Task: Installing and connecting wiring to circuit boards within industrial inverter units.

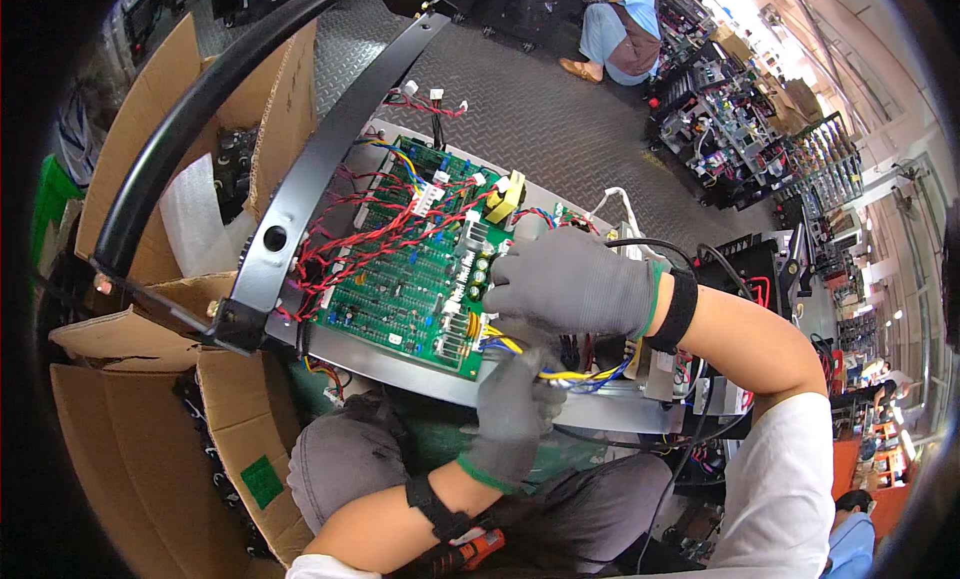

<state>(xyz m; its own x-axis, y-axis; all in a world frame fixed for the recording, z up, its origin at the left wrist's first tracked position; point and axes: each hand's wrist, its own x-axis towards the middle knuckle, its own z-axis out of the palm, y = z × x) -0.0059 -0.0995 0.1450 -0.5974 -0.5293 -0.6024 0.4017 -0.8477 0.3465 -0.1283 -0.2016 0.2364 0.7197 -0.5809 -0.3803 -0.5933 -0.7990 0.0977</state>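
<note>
Green circuit board (405,291), densely populated; red wires (392,227) cross it.

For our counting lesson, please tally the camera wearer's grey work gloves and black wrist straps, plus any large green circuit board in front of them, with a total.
Grey work gloves: 2
Black wrist straps: 2
Large green circuit board: 1
Total: 5

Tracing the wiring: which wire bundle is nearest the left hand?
The yellow-and-blue bundle by the left hand; red twisted wires lie farther off, across the green board.
</note>
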